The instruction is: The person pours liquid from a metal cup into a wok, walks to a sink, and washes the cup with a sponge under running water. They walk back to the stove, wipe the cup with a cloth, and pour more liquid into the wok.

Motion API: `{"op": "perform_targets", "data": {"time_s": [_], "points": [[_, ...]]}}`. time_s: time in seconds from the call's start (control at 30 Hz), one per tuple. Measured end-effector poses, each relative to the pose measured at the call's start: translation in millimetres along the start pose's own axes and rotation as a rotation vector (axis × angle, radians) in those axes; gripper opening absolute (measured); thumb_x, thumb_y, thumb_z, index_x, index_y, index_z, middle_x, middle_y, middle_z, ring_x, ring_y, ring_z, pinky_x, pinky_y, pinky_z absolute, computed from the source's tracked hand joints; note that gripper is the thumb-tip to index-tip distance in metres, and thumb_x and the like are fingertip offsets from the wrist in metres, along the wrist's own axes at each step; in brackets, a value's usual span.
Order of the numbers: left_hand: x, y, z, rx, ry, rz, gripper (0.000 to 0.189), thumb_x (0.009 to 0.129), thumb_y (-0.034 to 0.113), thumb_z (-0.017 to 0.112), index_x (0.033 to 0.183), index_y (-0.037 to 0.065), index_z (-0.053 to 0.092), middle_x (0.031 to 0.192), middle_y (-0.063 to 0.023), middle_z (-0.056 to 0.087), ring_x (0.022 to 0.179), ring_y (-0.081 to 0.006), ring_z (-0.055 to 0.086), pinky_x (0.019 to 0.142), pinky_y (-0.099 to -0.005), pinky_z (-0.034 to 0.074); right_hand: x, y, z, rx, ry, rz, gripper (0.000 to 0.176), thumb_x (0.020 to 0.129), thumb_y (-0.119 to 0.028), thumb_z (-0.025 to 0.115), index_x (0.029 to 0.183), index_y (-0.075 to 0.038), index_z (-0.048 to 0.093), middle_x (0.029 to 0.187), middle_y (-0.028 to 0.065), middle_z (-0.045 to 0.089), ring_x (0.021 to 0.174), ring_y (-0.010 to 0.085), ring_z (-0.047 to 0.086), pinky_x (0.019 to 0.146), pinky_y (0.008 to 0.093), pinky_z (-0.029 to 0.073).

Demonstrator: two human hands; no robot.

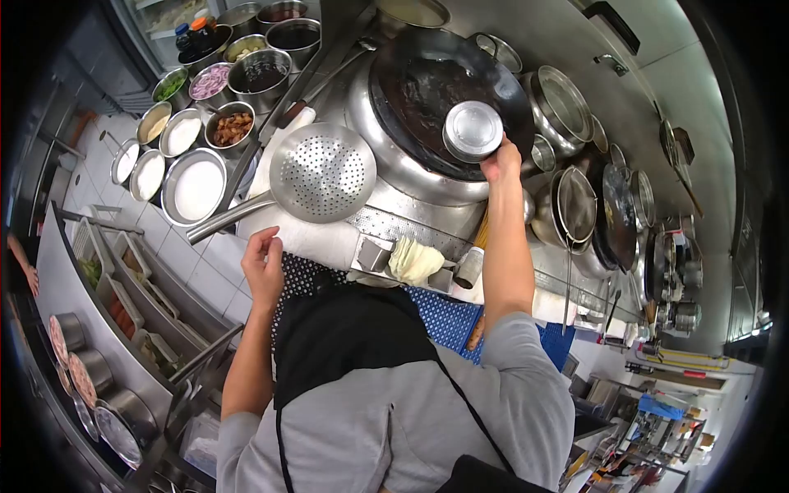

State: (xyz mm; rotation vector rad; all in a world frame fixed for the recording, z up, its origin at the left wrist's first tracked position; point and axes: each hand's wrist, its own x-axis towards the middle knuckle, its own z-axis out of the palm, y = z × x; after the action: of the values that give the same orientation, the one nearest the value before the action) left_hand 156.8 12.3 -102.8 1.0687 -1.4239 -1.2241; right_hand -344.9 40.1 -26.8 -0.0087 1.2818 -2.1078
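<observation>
My right hand [503, 164] grips a round silver metal canister [474, 130] by its edge, out over the black wok [415, 78]. The wok sits on the steel burner ring [359, 107], and its inside is dark and shiny. My left hand [263, 267] hangs loosely curled with nothing in it, close to the long handle of a perforated strainer [322, 172]. That strainer lies on the counter left of the wok. A folded cloth [415, 260] and a bamboo brush [481, 237] are at the counter's front edge.
Left of the stove stand several steel pots, among them ones with white powder [196, 189], brown chunks [230, 129] and chopped purple onion [209, 80]. A ladle [333, 78] lies beside the wok. More strainers [577, 201] and pots are at right. A person's hand [31, 279] shows far left.
</observation>
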Motion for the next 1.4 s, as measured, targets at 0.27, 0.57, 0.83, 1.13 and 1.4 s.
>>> {"op": "perform_targets", "data": {"time_s": [0.27,0.57,0.83,1.13,1.4], "points": [[-61.9,26.6,-16.2,0.139,0.173,-0.148,0.018,0.097,0.01,0.056,0.109,0.003,0.066,0.072,0.0032,0.055,0.064,-0.0045,0.049,0.057,-0.0222,0.039,40.6,0.5,-8.6,-0.139,-0.083,-0.018,0.015,0.098,-0.012,0.052,0.099,-0.004,0.065,0.1,0.0077,0.068,0.087,0.0205,0.068,0.074,0.0363,0.057],[-83.0,27.7,-34.0,0.09,0.294,-0.135,0.02,0.089,0.001,0.056,0.105,0.001,0.068,0.065,0.008,0.046,0.059,-0.0025,0.039,0.053,-0.0229,0.032,-62.8,-20.9,45.6,-0.955,-0.052,-1.145,0.031,0.096,-0.028,0.063,0.085,0.002,0.064,0.074,0.0098,0.064,0.069,0.0172,0.057,0.068,0.0332,0.048],[-82.9,44.9,-77.1,-0.208,0.291,-0.263,0.022,0.094,0.007,0.057,0.113,-0.002,0.064,0.082,-0.0017,0.063,0.076,-0.0087,0.058,0.07,-0.0246,0.049,-213.3,72.6,161.7,-0.92,-0.802,-1.199,0.013,0.094,-0.014,0.066,0.089,-0.002,0.067,0.077,0.0091,0.065,0.066,0.0191,0.061,0.062,0.0313,0.048],[-24.7,62.3,-204.1,-0.958,0.24,-0.238,0.054,0.097,0.043,0.06,0.136,0.009,0.048,0.119,-0.0047,0.062,0.102,-0.014,0.062,0.087,-0.0356,0.053,-387.3,265.6,294.2,-0.694,-1.811,-1.534,0.017,0.087,-0.021,0.066,0.079,-0.008,0.058,0.073,0.0058,0.05,0.07,0.0244,0.052,0.065,0.0377,0.042],[29.1,47.3,-343.6,-0.825,0.438,-0.23,0.045,0.095,0.029,0.062,0.132,0.01,0.046,0.119,-0.0068,0.061,0.106,-0.0183,0.064,0.083,-0.0354,0.056,-444.2,367.8,386.1,-0.589,-1.959,-1.356,0.019,0.08,-0.02,0.073,0.086,-0.008,0.059,0.083,0.008,0.055,0.079,0.0266,0.057,0.076,0.0397,0.047]]}}
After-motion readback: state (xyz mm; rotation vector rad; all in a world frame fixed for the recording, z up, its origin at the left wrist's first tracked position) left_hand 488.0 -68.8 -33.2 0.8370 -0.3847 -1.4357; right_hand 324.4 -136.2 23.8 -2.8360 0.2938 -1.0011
